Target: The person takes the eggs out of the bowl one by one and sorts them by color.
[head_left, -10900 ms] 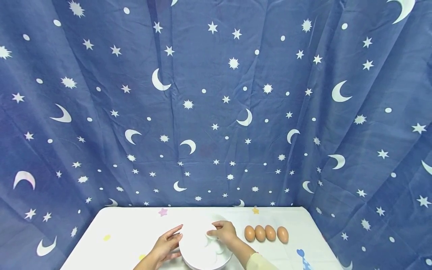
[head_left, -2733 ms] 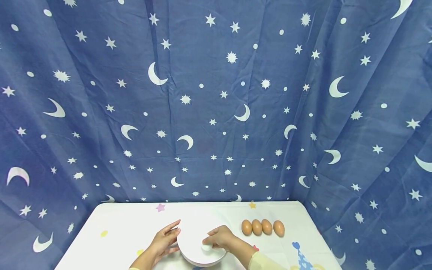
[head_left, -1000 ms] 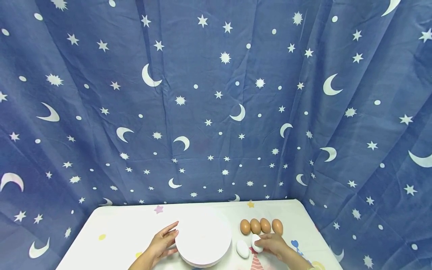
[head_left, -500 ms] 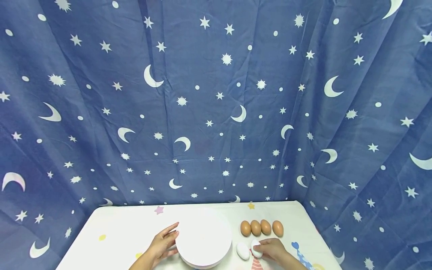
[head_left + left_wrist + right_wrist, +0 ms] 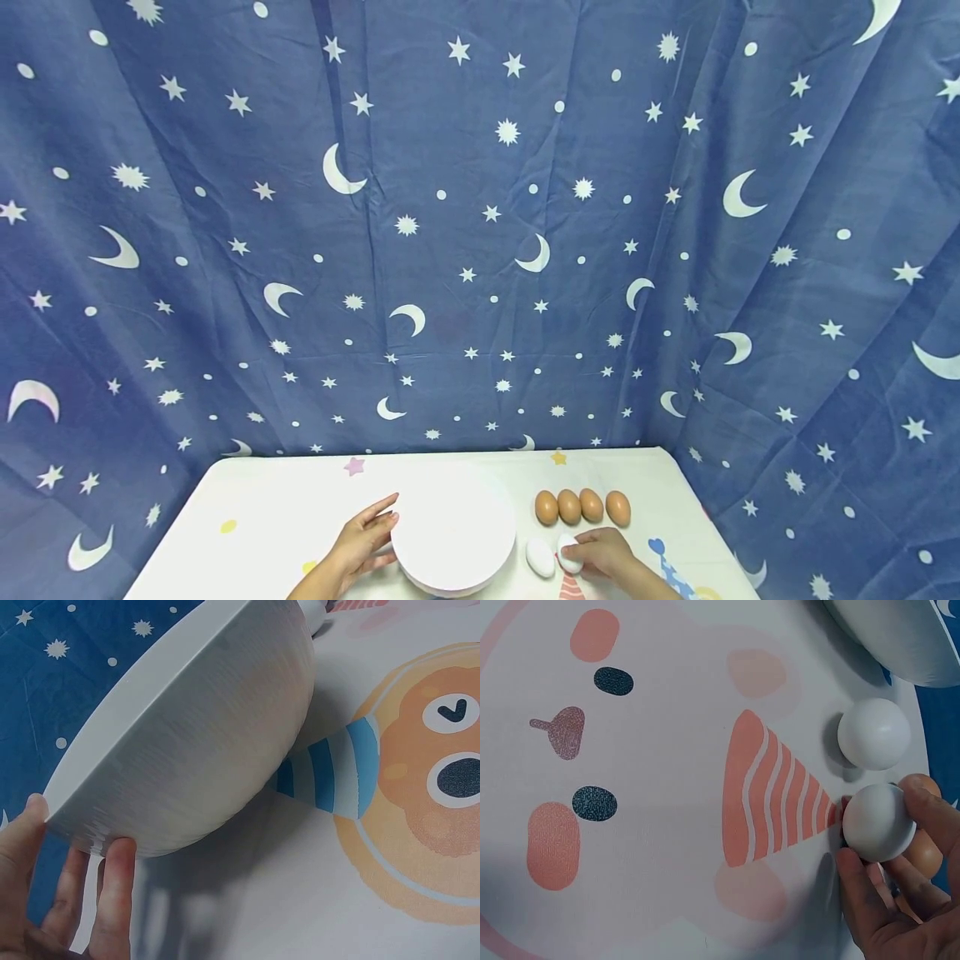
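A large white bowl (image 5: 453, 542) stands on the table, its inside washed out by glare. Against its left side my left hand (image 5: 362, 543) rests with fairly straight, spread fingers; in the left wrist view the fingertips (image 5: 120, 851) touch the bowl's outer wall and rim. To the right of the bowl, my right hand (image 5: 604, 555) holds a white egg (image 5: 879, 823) between thumb and fingers, down at the tabletop. A second white egg (image 5: 540, 557) lies between that one and the bowl. Just behind them sits a row of several brown eggs (image 5: 568, 506).
The table (image 5: 285, 500) has a white cloth with printed cartoon figures, including a striped party hat (image 5: 772, 799). A blue curtain (image 5: 480, 250) with moons and stars hangs behind the table and along its sides.
Earlier my right hand was inside the bowl with white eggs. It has since moved right, and two white eggs now lie in front of the brown ones. The left hand stays at the bowl.
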The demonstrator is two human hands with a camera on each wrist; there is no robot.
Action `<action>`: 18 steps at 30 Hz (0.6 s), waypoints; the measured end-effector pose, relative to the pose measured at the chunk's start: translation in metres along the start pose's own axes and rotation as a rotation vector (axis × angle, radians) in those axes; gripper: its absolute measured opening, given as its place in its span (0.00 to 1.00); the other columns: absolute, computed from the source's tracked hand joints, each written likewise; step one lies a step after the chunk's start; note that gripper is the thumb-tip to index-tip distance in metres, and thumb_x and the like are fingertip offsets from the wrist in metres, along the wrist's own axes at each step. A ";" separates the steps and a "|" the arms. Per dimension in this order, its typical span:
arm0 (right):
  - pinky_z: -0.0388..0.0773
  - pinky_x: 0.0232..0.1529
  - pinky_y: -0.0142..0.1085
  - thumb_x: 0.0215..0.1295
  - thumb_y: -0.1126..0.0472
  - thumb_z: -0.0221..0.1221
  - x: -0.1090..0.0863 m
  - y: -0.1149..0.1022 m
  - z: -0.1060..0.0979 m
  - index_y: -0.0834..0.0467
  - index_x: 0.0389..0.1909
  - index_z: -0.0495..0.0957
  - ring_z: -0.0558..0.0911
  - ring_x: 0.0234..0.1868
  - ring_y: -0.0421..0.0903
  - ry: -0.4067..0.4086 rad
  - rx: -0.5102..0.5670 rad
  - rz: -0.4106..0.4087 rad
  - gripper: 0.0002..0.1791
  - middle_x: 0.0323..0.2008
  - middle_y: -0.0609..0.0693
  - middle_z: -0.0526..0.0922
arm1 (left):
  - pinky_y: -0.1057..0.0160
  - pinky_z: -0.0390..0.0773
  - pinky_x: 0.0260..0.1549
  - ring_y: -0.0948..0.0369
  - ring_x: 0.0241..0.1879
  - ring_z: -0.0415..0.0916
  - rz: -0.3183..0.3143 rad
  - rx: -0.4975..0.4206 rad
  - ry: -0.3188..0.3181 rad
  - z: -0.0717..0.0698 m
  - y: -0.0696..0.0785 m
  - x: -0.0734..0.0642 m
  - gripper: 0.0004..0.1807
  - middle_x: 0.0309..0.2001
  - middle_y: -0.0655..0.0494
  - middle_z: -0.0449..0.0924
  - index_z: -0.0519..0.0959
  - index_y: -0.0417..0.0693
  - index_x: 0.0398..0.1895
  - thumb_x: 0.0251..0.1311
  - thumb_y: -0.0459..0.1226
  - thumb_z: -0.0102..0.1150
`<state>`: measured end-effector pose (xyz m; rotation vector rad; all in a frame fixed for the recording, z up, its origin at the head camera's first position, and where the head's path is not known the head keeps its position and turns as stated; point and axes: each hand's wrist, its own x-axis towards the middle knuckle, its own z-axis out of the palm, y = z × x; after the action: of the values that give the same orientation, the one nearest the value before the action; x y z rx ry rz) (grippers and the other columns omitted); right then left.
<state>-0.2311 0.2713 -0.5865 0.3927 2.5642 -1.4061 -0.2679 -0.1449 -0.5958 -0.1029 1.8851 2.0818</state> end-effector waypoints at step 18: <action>0.86 0.37 0.35 0.57 0.60 0.70 0.007 -0.050 -0.013 0.72 0.47 0.80 0.85 0.33 0.45 0.062 0.089 -0.119 0.22 0.36 0.52 0.84 | 0.43 0.83 0.48 0.55 0.52 0.79 -0.001 -0.020 -0.014 0.002 0.004 -0.003 0.34 0.69 0.28 0.57 0.63 0.46 0.73 0.67 0.44 0.60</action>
<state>-0.2542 0.2574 -0.5425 0.3056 2.6204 -1.5769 -0.2655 -0.1440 -0.5909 -0.0938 1.8564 2.0953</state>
